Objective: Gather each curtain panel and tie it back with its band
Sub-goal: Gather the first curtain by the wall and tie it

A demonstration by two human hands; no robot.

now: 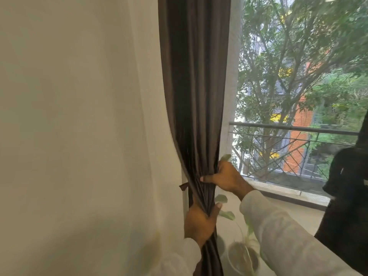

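Two hands on brown curtain panel [196,96] | left hand [200,223] wrapped round gathered folds below, right hand [226,179] clutching them just above | band [184,186] hanging left of hands, untied | risk: folds spilled if either grip is loosened for the band

A home: floor-length curtains [195,86] at a balcony railing [294,129], potted plant [242,255] beside them.

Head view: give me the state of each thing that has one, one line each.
Brown curtain: bunched, held by both hands.
Band: hangs loose by the curtain, not tied round it.
Sheer curtain: hanging, spread out.
Left hand: grips the bunch low.
Right hand: grips the bunch higher up.
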